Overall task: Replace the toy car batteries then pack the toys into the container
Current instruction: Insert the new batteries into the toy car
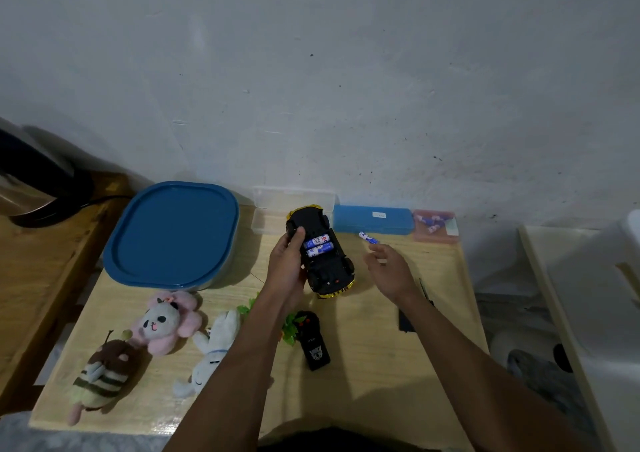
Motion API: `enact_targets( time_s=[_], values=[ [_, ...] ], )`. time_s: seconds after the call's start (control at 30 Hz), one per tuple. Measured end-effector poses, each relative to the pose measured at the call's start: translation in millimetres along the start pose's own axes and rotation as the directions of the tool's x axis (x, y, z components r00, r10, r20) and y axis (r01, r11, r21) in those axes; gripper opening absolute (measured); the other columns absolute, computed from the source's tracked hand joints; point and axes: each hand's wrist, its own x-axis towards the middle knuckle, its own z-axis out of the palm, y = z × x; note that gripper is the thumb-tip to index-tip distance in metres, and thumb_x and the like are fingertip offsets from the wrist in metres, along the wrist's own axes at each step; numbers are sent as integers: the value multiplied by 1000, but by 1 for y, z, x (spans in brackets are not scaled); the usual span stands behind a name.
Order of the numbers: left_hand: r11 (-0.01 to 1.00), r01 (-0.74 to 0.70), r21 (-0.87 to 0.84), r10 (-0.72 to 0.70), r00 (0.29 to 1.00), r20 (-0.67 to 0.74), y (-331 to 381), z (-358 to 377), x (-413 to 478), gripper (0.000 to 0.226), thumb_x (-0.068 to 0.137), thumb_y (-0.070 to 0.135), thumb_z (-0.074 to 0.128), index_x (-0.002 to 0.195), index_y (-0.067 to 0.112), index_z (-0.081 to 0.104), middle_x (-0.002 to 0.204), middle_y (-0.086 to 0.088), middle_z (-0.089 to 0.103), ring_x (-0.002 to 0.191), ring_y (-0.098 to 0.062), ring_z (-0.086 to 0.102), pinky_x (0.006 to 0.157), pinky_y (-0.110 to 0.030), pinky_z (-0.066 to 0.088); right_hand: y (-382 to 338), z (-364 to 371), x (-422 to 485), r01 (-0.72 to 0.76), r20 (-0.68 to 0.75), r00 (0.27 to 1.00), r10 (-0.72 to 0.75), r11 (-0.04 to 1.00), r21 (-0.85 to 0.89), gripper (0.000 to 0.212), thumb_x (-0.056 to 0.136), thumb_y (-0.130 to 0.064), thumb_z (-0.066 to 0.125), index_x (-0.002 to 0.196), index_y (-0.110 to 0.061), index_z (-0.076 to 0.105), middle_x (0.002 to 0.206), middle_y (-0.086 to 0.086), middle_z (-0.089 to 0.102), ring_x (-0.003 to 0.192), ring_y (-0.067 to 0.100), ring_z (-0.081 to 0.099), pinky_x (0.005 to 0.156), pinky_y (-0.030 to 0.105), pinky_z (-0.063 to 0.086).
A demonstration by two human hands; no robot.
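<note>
The toy car (329, 271) is held upside down over the middle of the table (363, 375). It's gripped along its side by the left hand (287, 264), with the thumb laid on the black underside. The battery bay is uncovered, and 2 blue-and-white batteries (319, 247) are seated in it side by side.

The right hand (391, 273) is kept open with nothing held — fingers loosely spread, just right of the car. A loose battery (368, 238) is seen just past those fingertips; whether it's being touched can't be told.

Along the wall, a clear box (294, 198) is set behind the car, then a blue case (372, 219), then a pink tray (434, 226) with more batteries in it.

The container (173, 233) is parked at the back left of the table, blue lid on.

3 plush toys are laid out at the front left — a panda (162, 323), a bee (104, 375) and a white rabbit (211, 354). A black remote (313, 344) is lying near the left forearm, with green plastic leaves (291, 328) beside it. A flat dark piece (406, 320) is partly hidden by the right forearm.
</note>
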Motion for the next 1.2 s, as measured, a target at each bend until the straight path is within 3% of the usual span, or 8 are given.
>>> enact_targets(
  time_s=[0.23, 0.57, 0.67, 0.77, 0.83, 0.93, 1.1, 1.2],
  values=[
    [1000, 0, 29, 1, 1000, -6, 4, 4, 12, 25, 98, 25, 58, 120, 14, 64, 120, -13, 68, 103, -30, 65, 99, -53, 50, 13, 5, 46, 145, 99, 989, -106, 723, -676, 54, 92, -25, 57, 143, -25, 37, 141, -1, 39, 116, 24, 54, 89, 39, 48],
    [1000, 5, 21, -4, 999, -34, 6, -2, 20, 31, 98, 28, 57, 126, 15, 61, 121, -11, 68, 112, -31, 65, 99, -53, 51, 10, 18, 56, 157, 121, 988, -100, 586, -795, 30, 99, -16, 44, 127, -16, 53, 124, 7, 51, 112, 26, 53, 84, 37, 47],
    [1000, 2, 12, -2, 999, -32, 8, -3, 21, 30, 98, 29, 57, 125, 16, 62, 123, -12, 68, 113, -32, 64, 100, -54, 50, 9, 22, 49, 80, 104, 994, -19, 786, -613, 44, 98, -16, 50, 141, -10, 41, 139, 12, 47, 126, 29, 47, 99, 39, 42],
    [1000, -7, 4, 7, 1000, -23, 10, -3, 19, 32, 99, 29, 56, 127, 15, 61, 123, -12, 67, 115, -33, 63, 100, -53, 50, 3, 26, 35, -117, 34, 992, 123, 984, -133, 53, 99, -16, 50, 148, -5, 33, 144, 13, 45, 131, 29, 44, 107, 36, 36],
    [1000, -16, 1, 16, 1000, -13, 11, -2, 17, 32, 99, 29, 56, 128, 15, 61, 124, -12, 67, 115, -33, 63, 100, -52, 50, -7, 29, 19, -250, 14, 967, 256, 929, 273, 51, 100, -17, 48, 149, -14, 34, 116, 7, 58, 102, 22, 57, 88, 36, 47],
    [1000, -30, 1, 30, 1000, 0, 12, -3, 12, 33, 99, 30, 55, 128, 15, 61, 123, -11, 68, 116, -33, 63, 100, -52, 50, -24, 23, -8, -257, 84, 952, 293, 624, 738, 41, 97, -7, 48, 134, -25, 45, 75, 1, 49, 65, 12, 43, 62, 30, 40],
    [999, -54, 4, 54, 998, 22, 13, -2, -3, 33, 99, 31, 55, 127, 15, 61, 123, -12, 68, 117, -34, 62, 100, -53, 50, -58, 1, -47, -144, 79, 987, 138, 565, 812, 29, 96, -8, 51, 122, -19, 58, 76, 2, 51, 65, 13, 45, 63, 30, 39],
    [997, -72, -4, 72, 997, 32, 15, -1, -16, 32, 99, 31, 56, 127, 16, 61, 122, -10, 69, 115, -32, 63, 99, -51, 51, -80, -13, -69, -5, -14, 1000, 20, 733, 680, 33, 94, -12, 58, 124, -24, 53, 80, 2, 66, 69, 11, 53, 65, 28, 46]
  ],
)
